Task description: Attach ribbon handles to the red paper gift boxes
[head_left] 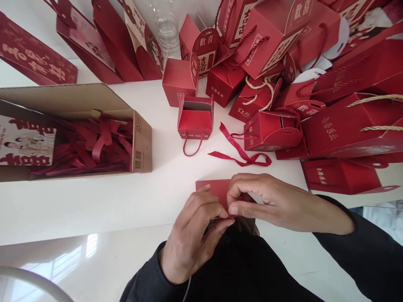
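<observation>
At the table's front edge lies a red box (216, 187), partly covered by my hands. Its near edge is pinched by my left hand (197, 224), thumb below and fingers above. My right hand (256, 195) is closed on the right part of the same box, with curled fingers and the thumb close to my left fingertips. The lower part of the box is hidden behind the hands. Beyond them, a dark red ribbon (241, 156) lies loosely looped on the table, and a small open red box (195, 119) with a cord handle stands farther back.
On the left, a cardboard box (142, 142) holds many red strips. Red gift boxes (267, 130) with cord handles are piled at the right and back. Tall red bags (116, 46) stand at the back left, near a clear plastic bottle (166, 25). The white table (126, 205) ends before my body.
</observation>
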### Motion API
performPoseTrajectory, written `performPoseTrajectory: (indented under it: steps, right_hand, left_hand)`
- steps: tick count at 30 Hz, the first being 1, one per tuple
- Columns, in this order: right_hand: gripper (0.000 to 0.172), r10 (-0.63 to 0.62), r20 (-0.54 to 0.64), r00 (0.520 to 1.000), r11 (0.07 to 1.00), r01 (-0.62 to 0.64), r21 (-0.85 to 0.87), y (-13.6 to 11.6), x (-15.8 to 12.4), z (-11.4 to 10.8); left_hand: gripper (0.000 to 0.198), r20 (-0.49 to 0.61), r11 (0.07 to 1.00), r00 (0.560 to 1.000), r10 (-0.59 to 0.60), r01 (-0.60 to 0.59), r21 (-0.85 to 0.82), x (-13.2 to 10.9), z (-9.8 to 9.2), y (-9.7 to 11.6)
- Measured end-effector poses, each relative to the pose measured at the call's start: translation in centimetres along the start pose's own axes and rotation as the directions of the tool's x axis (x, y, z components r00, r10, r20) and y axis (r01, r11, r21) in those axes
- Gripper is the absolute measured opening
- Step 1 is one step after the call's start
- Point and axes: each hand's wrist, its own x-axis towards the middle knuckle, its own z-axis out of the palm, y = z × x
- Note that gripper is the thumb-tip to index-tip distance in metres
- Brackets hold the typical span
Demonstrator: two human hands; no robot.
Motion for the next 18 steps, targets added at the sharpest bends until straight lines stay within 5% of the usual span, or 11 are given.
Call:
performPoseTrajectory:
  steps: [6, 12, 18]
  right_hand:
    - [0.039, 0.097, -0.178, 0.979, 0.993, -0.082, 0.090, 2.0, -2.4, -0.8]
    - [0.045, 0.167, -0.337, 0.927, 0.982, -0.186, -0.024, 4.1, -6.2, 0.0]
    - [0.026, 0.167, -0.442, 0.881, 0.953, -0.260, -0.157, 4.9, -6.2, 2.9]
  left_hand:
    - [0.020, -0.026, 1.000, 0.999, 0.029, -0.029, 0.008, -0.2, 0.2, -0.4]
    - [0.020, -0.056, 0.998, 0.996, 0.064, -0.063, 0.021, -0.1, 0.5, -0.6]
    - [0.022, -0.042, 0.994, 0.994, 0.103, -0.102, 0.041, 0.0, 0.4, -0.9]
